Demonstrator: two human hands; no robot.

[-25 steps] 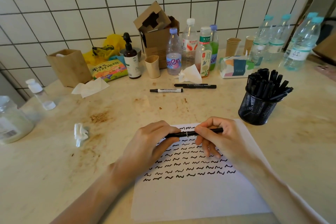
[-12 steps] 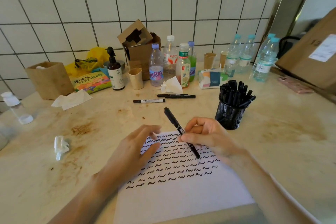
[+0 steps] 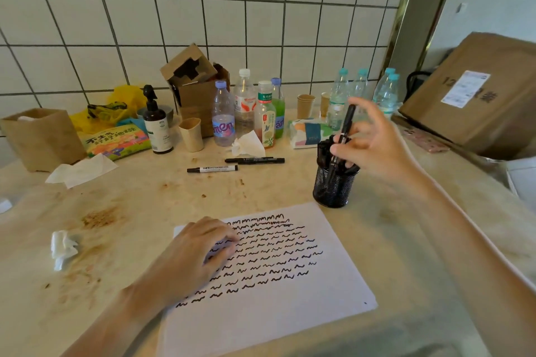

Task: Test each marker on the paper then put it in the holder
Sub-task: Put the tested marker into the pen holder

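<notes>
A white sheet of paper (image 3: pixel 290 307) covered with rows of black squiggles lies on the counter in front of me. My left hand (image 3: pixel 197 255) rests on its left part with loosely curled fingers. My right hand (image 3: pixel 374 145) pinches a black marker (image 3: pixel 346 124) between thumb and forefinger, upright, its lower end down inside the black mesh holder (image 3: pixel 333 188), which is full of several black markers. Three more markers lie on the counter behind the paper: a white-barrelled one (image 3: pixel 213 169) and two black ones (image 3: pixel 255 160).
Bottles (image 3: pixel 246 113), paper cups (image 3: pixel 191 135), a tissue pack (image 3: pixel 307 132) and an open carton (image 3: pixel 194 90) line the tiled wall. Crumpled tissues (image 3: pixel 62 249) lie at left. A large cardboard box (image 3: pixel 478 95) stands at right. The counter is stained.
My right hand carried the marker from above the paper up and right to the holder and stood it upright in it. My left hand let go and settled on the paper.
</notes>
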